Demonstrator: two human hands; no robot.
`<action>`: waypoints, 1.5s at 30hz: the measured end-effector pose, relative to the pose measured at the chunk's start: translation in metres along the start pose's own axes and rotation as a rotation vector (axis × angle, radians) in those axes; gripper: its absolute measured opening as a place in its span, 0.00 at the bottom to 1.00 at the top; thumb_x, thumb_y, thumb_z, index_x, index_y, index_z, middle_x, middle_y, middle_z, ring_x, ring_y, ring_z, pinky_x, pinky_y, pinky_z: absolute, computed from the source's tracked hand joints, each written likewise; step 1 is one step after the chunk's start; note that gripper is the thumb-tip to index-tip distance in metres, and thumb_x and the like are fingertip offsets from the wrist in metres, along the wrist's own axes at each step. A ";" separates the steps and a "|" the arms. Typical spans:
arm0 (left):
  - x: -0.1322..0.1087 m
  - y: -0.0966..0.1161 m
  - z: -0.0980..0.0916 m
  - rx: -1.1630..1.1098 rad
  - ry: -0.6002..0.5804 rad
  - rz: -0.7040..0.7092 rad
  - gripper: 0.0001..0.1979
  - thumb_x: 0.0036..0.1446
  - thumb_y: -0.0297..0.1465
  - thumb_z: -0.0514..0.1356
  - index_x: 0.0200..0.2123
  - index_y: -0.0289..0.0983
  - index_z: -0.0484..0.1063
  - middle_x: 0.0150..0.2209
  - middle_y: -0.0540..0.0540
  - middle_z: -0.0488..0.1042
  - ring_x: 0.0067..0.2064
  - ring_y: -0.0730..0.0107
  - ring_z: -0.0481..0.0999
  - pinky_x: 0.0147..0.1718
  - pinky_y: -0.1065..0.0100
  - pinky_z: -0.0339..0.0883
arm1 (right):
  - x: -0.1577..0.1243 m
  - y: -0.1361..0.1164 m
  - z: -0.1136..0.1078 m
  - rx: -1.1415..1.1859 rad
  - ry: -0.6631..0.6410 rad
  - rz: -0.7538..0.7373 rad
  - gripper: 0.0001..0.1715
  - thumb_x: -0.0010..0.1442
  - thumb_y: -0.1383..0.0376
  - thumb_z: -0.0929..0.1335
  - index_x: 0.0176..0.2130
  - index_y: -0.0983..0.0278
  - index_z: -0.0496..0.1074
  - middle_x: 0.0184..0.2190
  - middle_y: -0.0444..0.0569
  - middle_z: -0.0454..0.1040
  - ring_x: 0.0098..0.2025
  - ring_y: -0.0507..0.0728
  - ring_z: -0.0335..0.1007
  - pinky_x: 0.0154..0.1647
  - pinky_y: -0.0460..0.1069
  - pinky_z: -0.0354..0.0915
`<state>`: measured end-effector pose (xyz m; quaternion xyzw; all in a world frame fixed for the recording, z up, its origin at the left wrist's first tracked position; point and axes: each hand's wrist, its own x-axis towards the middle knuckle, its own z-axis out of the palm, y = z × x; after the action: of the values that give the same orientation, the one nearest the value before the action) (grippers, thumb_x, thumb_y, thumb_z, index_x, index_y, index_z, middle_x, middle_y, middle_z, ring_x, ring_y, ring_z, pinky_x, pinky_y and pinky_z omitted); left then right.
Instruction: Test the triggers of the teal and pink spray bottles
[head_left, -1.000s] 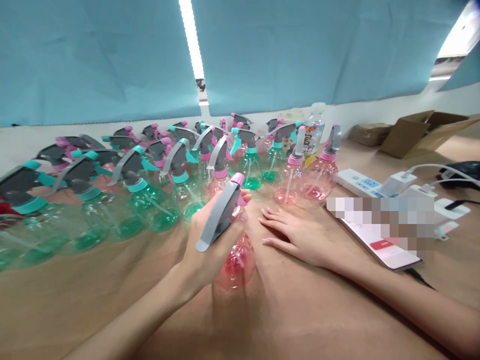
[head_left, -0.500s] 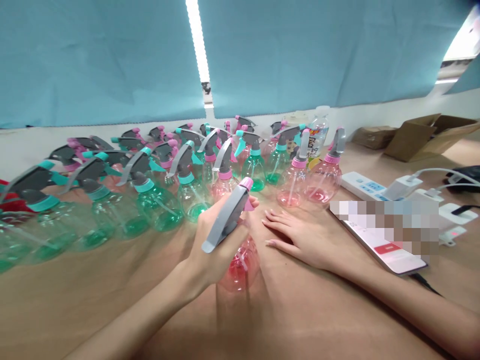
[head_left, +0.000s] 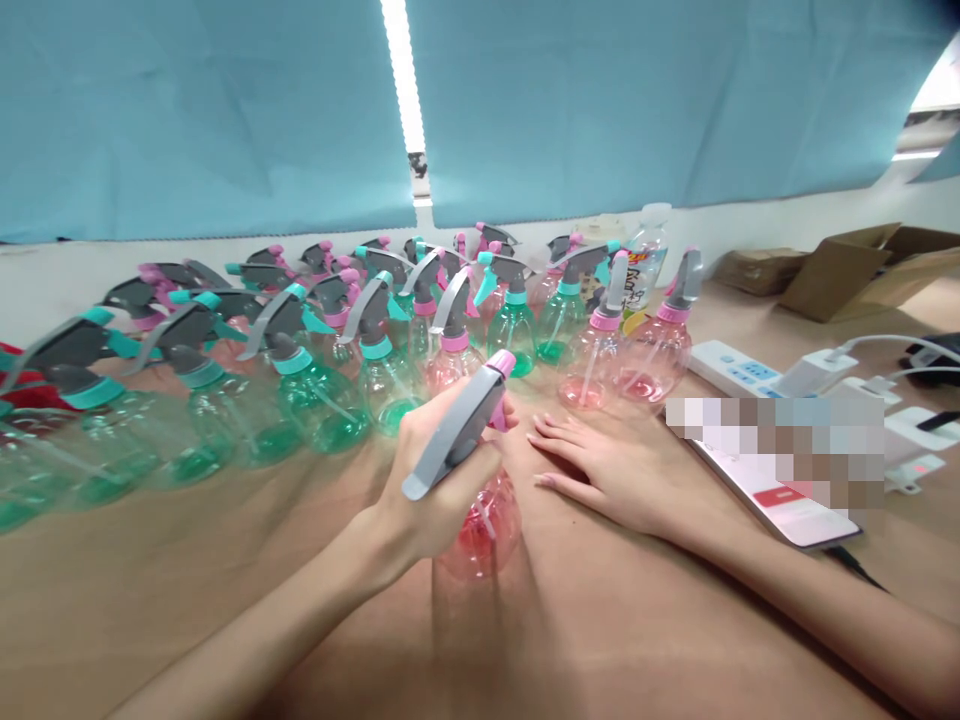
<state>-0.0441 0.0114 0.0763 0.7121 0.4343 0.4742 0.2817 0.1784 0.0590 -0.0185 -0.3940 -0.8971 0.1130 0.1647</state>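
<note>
My left hand point(head_left: 431, 490) is wrapped round the neck of a pink spray bottle point(head_left: 484, 535) with a grey and pink trigger head. The bottle is upright at the middle of the table, its lower bulb showing below my fingers. My right hand point(head_left: 607, 475) lies flat on the brown table point(head_left: 322, 640), fingers stretched toward the bottle but apart from it. Close behind stand a green spray bottle point(head_left: 322, 405) and others in a row to the left. Two pink spray bottles, one at the left point(head_left: 589, 370) and one beside it point(head_left: 656, 355), stand beyond my right hand.
A phone point(head_left: 757, 490) with a partly blurred screen lies right of my right hand. Behind it is a white power strip point(head_left: 739, 370) with plugged-in chargers and cables. An open cardboard box point(head_left: 840, 275) sits at the back right. A blue cloth point(head_left: 225, 120) hangs behind the bottles.
The view has shifted slightly, so the background bottles sit a little further right and higher. Both hands keep their places, the left still round the pink spray bottle.
</note>
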 end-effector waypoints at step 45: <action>0.000 0.005 0.003 0.060 0.006 0.037 0.04 0.50 0.24 0.55 0.29 0.39 0.64 0.27 0.54 0.61 0.25 0.75 0.58 0.26 0.70 0.60 | 0.001 -0.010 -0.011 -0.042 -0.007 -0.007 0.31 0.68 0.49 0.61 0.61 0.65 0.68 0.63 0.56 0.65 0.66 0.68 0.58 0.63 0.65 0.59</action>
<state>-0.0392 0.0097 0.0789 0.7267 0.4360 0.4681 0.2504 0.1754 0.0534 -0.0044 -0.3939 -0.9012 0.0949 0.1536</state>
